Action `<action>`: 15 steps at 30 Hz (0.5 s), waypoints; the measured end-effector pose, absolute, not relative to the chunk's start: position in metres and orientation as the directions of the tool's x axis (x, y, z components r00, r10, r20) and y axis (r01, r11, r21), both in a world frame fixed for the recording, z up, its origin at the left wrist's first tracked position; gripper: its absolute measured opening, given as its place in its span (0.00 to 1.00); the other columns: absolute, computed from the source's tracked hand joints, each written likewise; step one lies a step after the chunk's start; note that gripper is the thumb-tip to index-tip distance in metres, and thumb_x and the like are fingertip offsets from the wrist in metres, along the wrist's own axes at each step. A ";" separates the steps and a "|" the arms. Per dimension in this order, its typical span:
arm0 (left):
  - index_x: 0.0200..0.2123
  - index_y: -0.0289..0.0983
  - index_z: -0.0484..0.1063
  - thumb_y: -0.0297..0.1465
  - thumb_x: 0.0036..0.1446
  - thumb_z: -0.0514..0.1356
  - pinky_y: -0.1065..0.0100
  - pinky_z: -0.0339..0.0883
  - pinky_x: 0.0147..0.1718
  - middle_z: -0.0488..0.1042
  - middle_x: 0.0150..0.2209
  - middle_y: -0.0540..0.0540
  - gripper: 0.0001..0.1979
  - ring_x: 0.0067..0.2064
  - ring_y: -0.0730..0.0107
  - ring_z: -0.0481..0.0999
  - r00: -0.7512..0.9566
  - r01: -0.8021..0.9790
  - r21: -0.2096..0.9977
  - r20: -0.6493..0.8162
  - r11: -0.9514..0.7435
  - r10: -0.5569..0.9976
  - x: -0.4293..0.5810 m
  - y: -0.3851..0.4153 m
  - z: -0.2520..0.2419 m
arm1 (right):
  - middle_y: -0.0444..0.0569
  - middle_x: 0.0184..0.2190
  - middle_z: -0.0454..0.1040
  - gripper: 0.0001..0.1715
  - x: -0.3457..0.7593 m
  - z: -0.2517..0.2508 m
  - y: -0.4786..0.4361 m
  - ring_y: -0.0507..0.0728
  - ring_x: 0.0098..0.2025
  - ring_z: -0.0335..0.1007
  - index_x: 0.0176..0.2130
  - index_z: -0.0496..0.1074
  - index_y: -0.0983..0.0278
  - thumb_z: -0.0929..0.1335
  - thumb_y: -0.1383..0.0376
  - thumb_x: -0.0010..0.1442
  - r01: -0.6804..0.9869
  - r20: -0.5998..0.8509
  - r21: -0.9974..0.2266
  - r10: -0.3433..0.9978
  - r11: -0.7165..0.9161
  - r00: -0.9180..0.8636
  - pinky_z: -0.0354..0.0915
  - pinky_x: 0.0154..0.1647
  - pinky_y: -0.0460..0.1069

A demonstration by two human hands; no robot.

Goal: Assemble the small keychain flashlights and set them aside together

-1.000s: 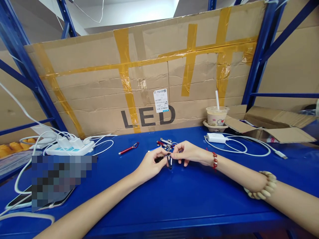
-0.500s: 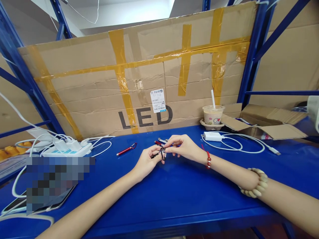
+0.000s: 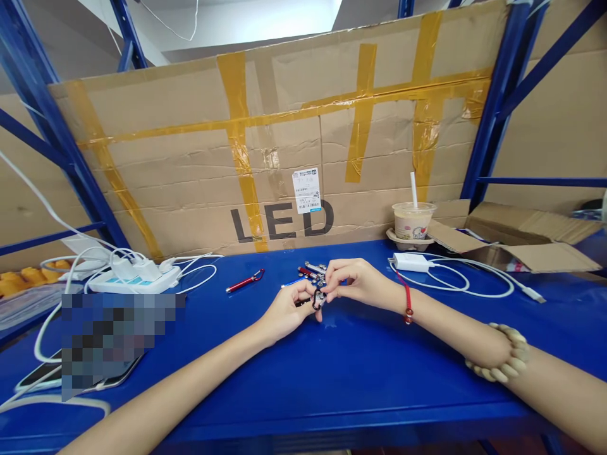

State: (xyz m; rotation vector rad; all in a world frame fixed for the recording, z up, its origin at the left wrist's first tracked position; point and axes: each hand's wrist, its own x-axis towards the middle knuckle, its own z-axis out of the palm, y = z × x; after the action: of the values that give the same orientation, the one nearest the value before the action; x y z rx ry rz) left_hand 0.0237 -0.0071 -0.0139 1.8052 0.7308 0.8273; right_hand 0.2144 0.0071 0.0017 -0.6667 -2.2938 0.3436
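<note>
My left hand (image 3: 283, 316) is closed around a small dark tube, mostly hidden by the fingers, with a black carabiner clip (image 3: 315, 299) at its end. From the other side my right hand (image 3: 356, 279) pinches a small silver piece (image 3: 322, 297) at the clip, too small to make out fully. Just behind the hands lies a loose group of small metal tubes (image 3: 310, 273), red and silver, partly covered by the fingers. A blue tube (image 3: 290, 284) shows above my left hand. To the left rests a slim red tube with a carabiner (image 3: 244, 282).
On the left stand a white power strip (image 3: 137, 281) with tangled cables and a phone-like device (image 3: 126, 373), partly blurred out. At the right are a white charger (image 3: 410, 261) with its cable, a drink cup (image 3: 412, 221) in a carrier and an open cardboard box (image 3: 526, 246).
The view has shifted slightly, so most things sit further right. My fingers have moved a little around the clip. More of the tubes behind the hands shows, including a blue one.
</note>
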 end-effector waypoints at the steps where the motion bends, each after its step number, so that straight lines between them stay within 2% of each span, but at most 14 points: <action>1: 0.26 0.34 0.60 0.38 0.49 0.60 0.71 0.58 0.34 0.70 0.21 0.49 0.14 0.27 0.75 0.67 0.589 0.110 0.930 0.223 -0.350 0.777 0.024 -0.007 -0.015 | 0.47 0.29 0.70 0.09 0.214 0.002 0.006 0.50 0.31 0.66 0.29 0.75 0.64 0.68 0.61 0.52 0.369 0.567 -0.411 0.551 0.833 -0.613 0.60 0.31 0.44; 10: 0.25 0.35 0.55 0.38 0.50 0.59 0.71 0.59 0.33 0.69 0.23 0.49 0.16 0.28 0.73 0.70 0.596 0.112 0.908 0.264 -0.404 0.759 0.023 -0.005 -0.017 | 0.47 0.30 0.70 0.10 0.215 0.004 -0.001 0.50 0.31 0.66 0.29 0.73 0.65 0.66 0.61 0.55 0.409 0.589 -0.285 0.495 0.867 -0.638 0.59 0.31 0.44; 15: 0.27 0.34 0.57 0.37 0.52 0.58 0.71 0.60 0.33 0.71 0.23 0.48 0.14 0.29 0.72 0.70 0.592 0.104 0.895 0.295 -0.434 0.750 0.023 -0.005 -0.017 | 0.48 0.28 0.70 0.10 0.213 0.003 -0.003 0.50 0.29 0.65 0.28 0.72 0.66 0.66 0.62 0.55 0.415 0.615 -0.280 0.494 0.866 -0.615 0.59 0.30 0.44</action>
State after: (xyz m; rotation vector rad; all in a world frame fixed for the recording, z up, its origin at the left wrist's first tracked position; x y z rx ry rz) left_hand 0.0228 -0.0053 -0.0168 1.8963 0.6869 0.8789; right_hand 0.2127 -0.0031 0.0032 -0.6539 -2.3140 0.1412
